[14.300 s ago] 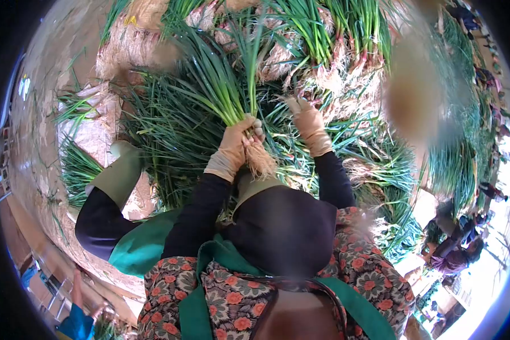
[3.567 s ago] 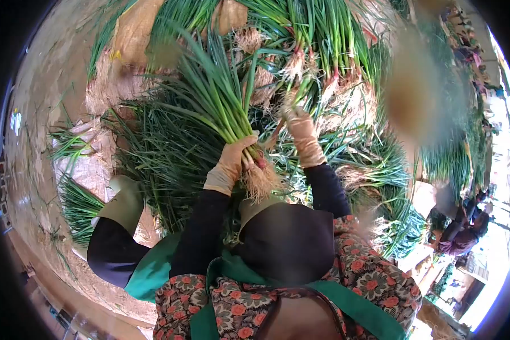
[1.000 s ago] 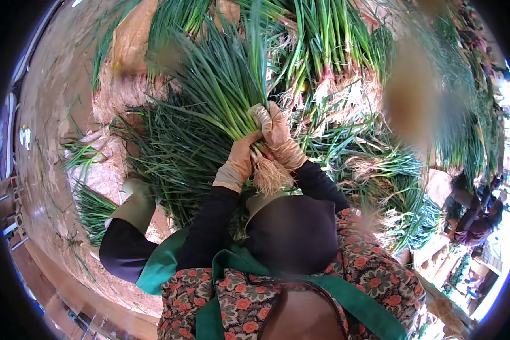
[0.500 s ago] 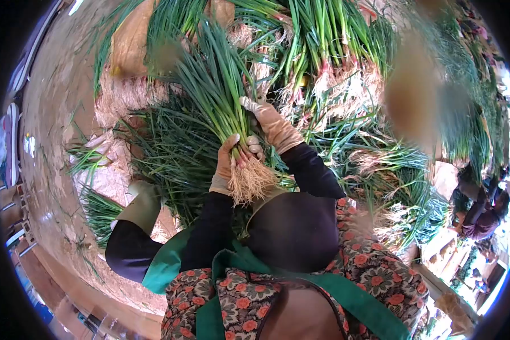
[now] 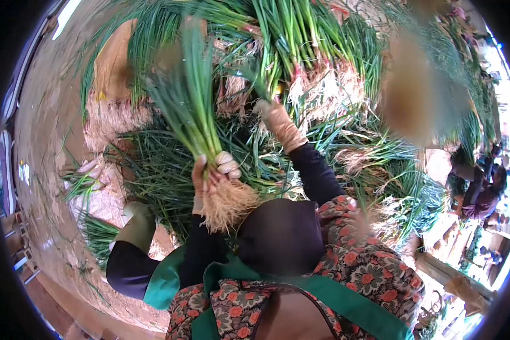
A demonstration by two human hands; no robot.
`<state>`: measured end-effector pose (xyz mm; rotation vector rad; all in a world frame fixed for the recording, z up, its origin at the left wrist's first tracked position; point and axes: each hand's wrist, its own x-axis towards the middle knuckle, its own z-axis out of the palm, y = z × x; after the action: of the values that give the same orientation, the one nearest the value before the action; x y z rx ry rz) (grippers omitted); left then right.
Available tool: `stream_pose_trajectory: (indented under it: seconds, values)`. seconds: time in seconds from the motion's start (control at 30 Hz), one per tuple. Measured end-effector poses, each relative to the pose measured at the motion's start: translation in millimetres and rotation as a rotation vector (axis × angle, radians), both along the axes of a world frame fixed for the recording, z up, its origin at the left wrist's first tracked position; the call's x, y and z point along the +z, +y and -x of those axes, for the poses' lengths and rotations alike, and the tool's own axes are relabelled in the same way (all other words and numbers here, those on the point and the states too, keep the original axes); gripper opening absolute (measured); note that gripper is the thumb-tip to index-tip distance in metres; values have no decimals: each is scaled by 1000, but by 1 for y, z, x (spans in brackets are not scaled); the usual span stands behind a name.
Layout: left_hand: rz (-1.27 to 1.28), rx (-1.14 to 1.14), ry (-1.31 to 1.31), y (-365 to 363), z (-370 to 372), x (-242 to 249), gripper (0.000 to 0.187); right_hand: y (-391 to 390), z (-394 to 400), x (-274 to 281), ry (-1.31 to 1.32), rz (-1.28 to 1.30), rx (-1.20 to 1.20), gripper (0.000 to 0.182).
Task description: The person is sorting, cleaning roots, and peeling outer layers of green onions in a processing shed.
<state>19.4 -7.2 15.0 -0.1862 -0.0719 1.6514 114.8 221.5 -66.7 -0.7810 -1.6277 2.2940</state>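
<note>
A bunch of green onions (image 5: 201, 133) stands upright in my left hand (image 5: 216, 168), leaves up and pale roots hanging down over my lap. The gloved fingers wrap round the stems just above the roots. To the right and higher up, my right hand (image 5: 271, 113), also gloved, is closed at the lower left edge of a large onion pile (image 5: 300, 45). Some green leaves or stems show at its fingertips; what exactly it grips is hard to make out. Loose onions (image 5: 164, 164) lie beneath both hands.
Tied-looking bundles with tan roots (image 5: 116, 122) lie at the upper left. More onions (image 5: 374, 158) spread to the right. A small heap (image 5: 99, 229) lies near my boot (image 5: 141, 224). Another person (image 5: 481, 190) sits at the far right. Blurry spots cover part of the view.
My right hand has come away from the held bunch and moved up to the pile. My left hand, with the bunch, has shifted left and slightly down.
</note>
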Motion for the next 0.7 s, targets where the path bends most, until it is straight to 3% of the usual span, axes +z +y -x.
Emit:
stream_pose_trajectory:
  seconds: [0.03, 0.07, 0.1, 0.17, 0.23, 0.27, 0.3, 0.33, 0.37, 0.43, 0.47, 0.53, 0.6, 0.63, 0.7]
  values:
    - [45, 58, 2, 0, 3, 17, 37, -1, -6, -6, -274, -581, 80, 40]
    - [-39, 69, 35, 4, 7, 22, 35, -2, -10, 4, -418, -898, 503, 44]
    - [-122, 79, 69, 9, 11, 25, 38, -3, -28, 17, -375, -919, 644, 41]
    - [-70, 145, 81, 26, 10, 43, 52, 20, -29, 47, -439, -1061, 308, 46]
    - [-97, 82, -4, 43, 11, 42, 57, 64, -23, 54, -216, -814, -336, 41]
    - [-104, 19, 45, 48, 12, 31, 62, 83, -20, 58, -340, -871, -400, 37]
    - [-68, -29, 101, 55, 14, 21, 51, 95, -18, 61, -464, -926, -464, 34]
    - [93, -14, 213, 57, 11, 26, 44, 89, -17, 87, -791, -1172, -238, 32]
    - [254, 2, 326, 60, 10, 30, 37, 89, -17, 79, -766, -1232, -163, 35]
    - [376, 29, 497, 68, 11, 10, 32, 40, -8, 119, -719, -1303, -131, 39]
    - [431, 25, 550, 68, 10, 10, 31, 30, -12, 91, -511, -1522, -137, 44]
    - [535, 19, 637, 71, 8, 10, 31, -23, -10, 101, -948, -1561, 408, 48]
    - [558, -40, 603, 68, 9, 4, 29, -44, -45, 62, -466, -1649, 485, 42]
    - [498, -58, 584, 65, 10, -7, 30, -46, -50, 71, -277, -1256, 504, 41]
    - [524, 10, 523, 66, 1, 7, 30, -27, -51, 78, -223, -684, 524, 43]
